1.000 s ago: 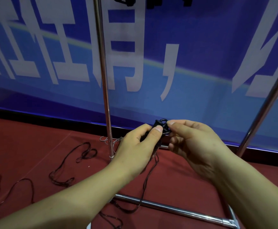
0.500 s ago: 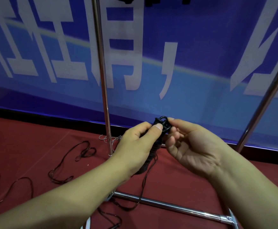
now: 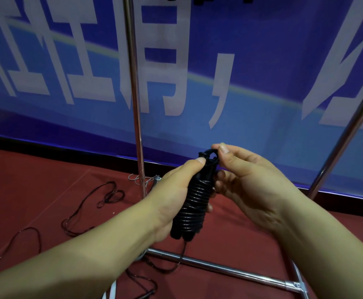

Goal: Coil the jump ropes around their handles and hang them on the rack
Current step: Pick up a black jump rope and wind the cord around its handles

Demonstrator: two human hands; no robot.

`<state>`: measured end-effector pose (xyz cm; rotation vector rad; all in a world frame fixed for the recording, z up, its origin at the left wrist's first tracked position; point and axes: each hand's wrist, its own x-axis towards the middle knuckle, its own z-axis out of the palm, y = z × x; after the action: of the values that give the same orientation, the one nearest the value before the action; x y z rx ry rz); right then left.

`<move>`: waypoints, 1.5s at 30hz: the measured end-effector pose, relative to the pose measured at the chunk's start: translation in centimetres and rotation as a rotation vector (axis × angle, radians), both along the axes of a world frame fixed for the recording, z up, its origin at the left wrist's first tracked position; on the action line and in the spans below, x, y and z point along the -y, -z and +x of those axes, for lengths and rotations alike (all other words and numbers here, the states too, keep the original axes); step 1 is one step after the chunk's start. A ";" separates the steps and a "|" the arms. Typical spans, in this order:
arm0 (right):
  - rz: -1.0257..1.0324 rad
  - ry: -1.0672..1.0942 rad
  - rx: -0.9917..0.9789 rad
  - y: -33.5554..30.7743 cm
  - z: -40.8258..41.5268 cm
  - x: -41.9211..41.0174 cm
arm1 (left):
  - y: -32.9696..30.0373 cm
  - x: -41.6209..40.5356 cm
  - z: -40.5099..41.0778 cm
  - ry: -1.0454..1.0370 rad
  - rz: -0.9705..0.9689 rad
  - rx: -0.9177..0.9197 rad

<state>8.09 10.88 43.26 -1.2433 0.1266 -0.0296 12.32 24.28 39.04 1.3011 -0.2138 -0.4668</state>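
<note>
While the left hand (image 3: 172,195) is gripping the coiled jump rope (image 3: 194,203) around its handles, the right hand (image 3: 247,180) is pinching the loop at its top. Loose rope (image 3: 85,212) is lying on the red floor (image 3: 36,180) beyond, by the rack (image 3: 136,108) standing before a blue banner (image 3: 252,72).

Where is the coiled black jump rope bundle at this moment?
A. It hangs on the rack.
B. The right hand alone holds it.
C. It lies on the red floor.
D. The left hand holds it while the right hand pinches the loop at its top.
D: the left hand grips the coiled bundle, and the right hand pinches its top loop.
</note>
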 end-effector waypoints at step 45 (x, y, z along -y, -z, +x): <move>-0.506 0.495 0.296 1.5 0.8 -0.4 | 0.7 0.7 -0.8 -0.235 0.352 0.528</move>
<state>8.84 11.31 41.77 -1.6681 0.1732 -0.7084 11.53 23.63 38.35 1.7587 -0.4256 0.0538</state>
